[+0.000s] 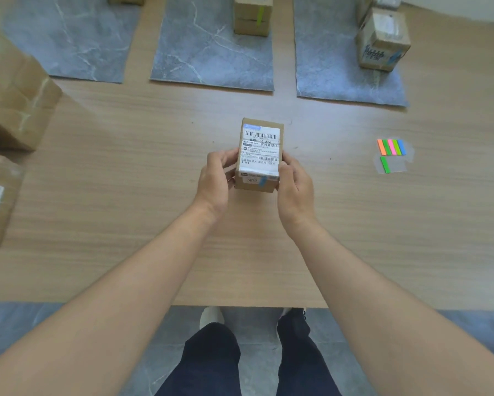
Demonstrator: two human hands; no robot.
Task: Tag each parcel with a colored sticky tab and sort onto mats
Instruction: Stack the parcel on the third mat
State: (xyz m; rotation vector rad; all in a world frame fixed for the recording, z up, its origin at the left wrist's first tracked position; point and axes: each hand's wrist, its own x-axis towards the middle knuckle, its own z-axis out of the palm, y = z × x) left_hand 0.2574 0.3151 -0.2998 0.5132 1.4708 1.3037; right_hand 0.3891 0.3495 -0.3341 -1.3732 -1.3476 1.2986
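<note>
Head view: the left hand (214,181) and right hand (294,190) are gripping the labelled parcel (259,154) by its side walls, fingers curled, over the table (125,167) centre. A blue tab (263,181) is sitting on its near edge. Recommended: keep the grip symmetrical and carry it to the right mat (340,75), which is holding a blue-tagged box (383,38); the middle mat (205,58) is holding a green-tagged box (251,15).

A parcel-sorting station: labelled cartons (17,98) and grey mats (211,52) on a wooden table (125,195).
</note>
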